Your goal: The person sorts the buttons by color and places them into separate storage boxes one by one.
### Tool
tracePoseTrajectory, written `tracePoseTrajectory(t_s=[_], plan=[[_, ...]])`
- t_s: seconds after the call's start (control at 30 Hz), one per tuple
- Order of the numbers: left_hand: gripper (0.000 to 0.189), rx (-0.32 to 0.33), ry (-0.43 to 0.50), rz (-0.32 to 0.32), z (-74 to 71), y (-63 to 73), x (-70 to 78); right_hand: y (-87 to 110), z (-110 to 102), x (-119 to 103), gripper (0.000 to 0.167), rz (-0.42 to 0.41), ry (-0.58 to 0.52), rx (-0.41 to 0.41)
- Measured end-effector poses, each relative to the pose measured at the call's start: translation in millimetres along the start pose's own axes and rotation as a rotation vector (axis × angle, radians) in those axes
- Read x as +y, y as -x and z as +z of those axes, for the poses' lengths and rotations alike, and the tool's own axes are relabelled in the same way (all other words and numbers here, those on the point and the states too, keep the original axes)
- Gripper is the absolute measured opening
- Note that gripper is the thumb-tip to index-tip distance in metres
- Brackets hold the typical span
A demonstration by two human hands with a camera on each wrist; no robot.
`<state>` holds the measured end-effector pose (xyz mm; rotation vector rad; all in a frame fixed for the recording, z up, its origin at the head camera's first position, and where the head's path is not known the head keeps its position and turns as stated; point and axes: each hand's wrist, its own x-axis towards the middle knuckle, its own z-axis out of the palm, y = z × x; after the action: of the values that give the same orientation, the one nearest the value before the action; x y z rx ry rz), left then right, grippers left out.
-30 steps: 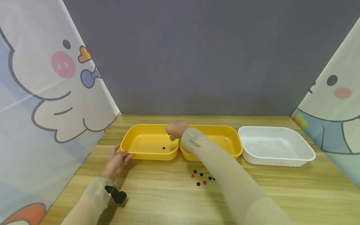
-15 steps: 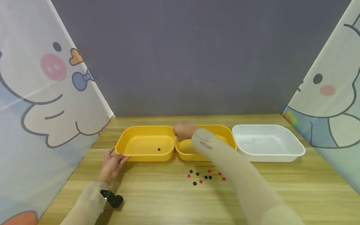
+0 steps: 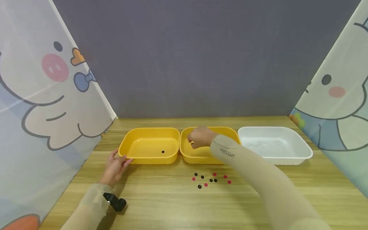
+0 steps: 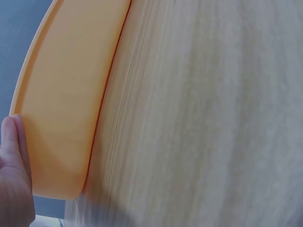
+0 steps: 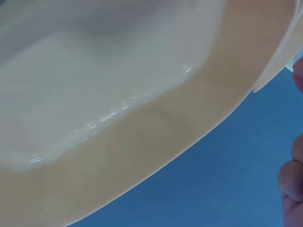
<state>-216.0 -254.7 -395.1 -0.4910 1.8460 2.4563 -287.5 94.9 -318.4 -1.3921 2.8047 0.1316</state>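
My left hand (image 3: pixel 114 167) holds the front left corner of the left yellow tray (image 3: pixel 155 161), thumb at the front wall. In the left wrist view its fingers (image 4: pixel 10 146) lie against the orange-looking tray wall. My right hand (image 3: pixel 201 137) hangs over the middle yellow tray (image 3: pixel 201 160), fingers loosely bent and nothing seen in them. The right wrist view shows a gap between its thumb and fingers (image 5: pixel 292 182), with the tips cut off by the frame. One small black button (image 3: pixel 163 151) lies in the left tray.
Several small black buttons (image 3: pixel 199 186) and red-pink buttons (image 3: pixel 206 185) lie loose on the wooden table (image 3: pixel 161 204) in front of the middle tray. A white tray (image 3: pixel 276 158) stands at the right, in line with the yellow ones. A grey panel (image 3: pixel 201 64) rises behind.
My right hand has moved right, from the left tray's right side to over the middle tray. The left hand stays at its corner. The head view has shifted slightly.
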Motion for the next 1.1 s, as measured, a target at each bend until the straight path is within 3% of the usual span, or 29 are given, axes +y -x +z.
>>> tracePoseTrajectory(t_s=[0.27, 0.67, 0.93, 1.1], plan=[[0.072, 0.009, 0.006, 0.002, 2.4, -0.6, 1.5, 28.7, 10.1, 5.6, 0.008, -0.019, 0.017, 0.034], [0.074, 0.002, -0.01, -0.011, 1.0, -1.9, 1.3, 52.7, 19.9, -3.5, 0.002, -0.092, 0.027, 0.075], [0.073, 0.026, -0.002, -0.013, -2.4, -3.1, 0.2, 73.2, 33.6, -6.0, 0.022, -0.186, 0.072, 0.135], [0.074, 0.018, 0.0, -0.011, -0.7, -3.7, 0.4, 86.1, 40.7, -3.6, 0.026, -0.169, 0.052, 0.147]])
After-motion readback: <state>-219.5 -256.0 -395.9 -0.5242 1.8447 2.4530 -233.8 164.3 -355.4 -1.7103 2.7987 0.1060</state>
